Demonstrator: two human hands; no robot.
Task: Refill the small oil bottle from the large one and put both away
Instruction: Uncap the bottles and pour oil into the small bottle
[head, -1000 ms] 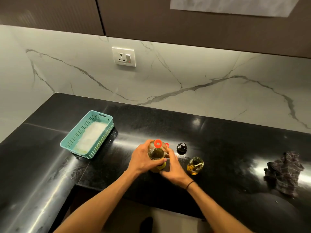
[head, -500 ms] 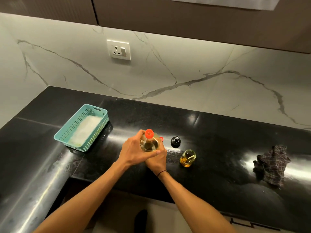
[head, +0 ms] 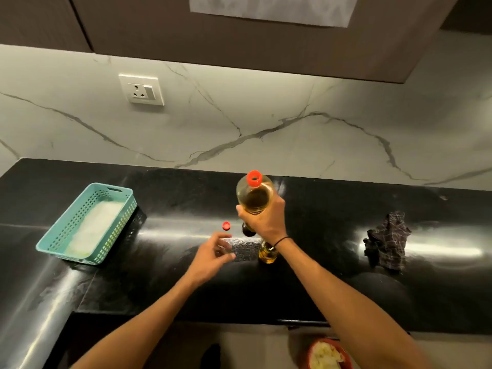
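The right hand point(head: 263, 221) is raised above the tabletop point(head: 173, 286), its fingers wrapped around the body of the large oil bottle point(head: 254, 194), which it holds up with the open red neck ring pointing toward the camera. A thin dark band circles the right wrist. The left hand point(head: 213, 255) hovers lower and nearer, palm down over the tabletop, its fingers loosely spread and holding nothing; whether its fingertips touch the surface cannot be told.

Just beyond the left hand's fingertips lies the small red cap point(head: 226, 225), on its own on the black surface. Directly under the right wrist stands the small oil bottle point(head: 267, 255); only its lower part shows, the mouth being covered by the wrist. A dark rounded stopper point(head: 247, 231) sits just below the right hand's knuckles, mostly hidden by them, so its shape is hard to make out.

The large bottle holds yellow oil, dark amber where seen through the shoulder. The small bottle carries golden oil in its lower part. Well to the left of the left hand sits a teal perforated basket point(head: 80, 246) lined with something white. Well to the right of the right arm lies a crumpled checked cloth point(head: 387, 242). At the bottom edge, beside the right forearm, a red-rimmed bowl point(head: 328, 355) with pale contents is cut off.
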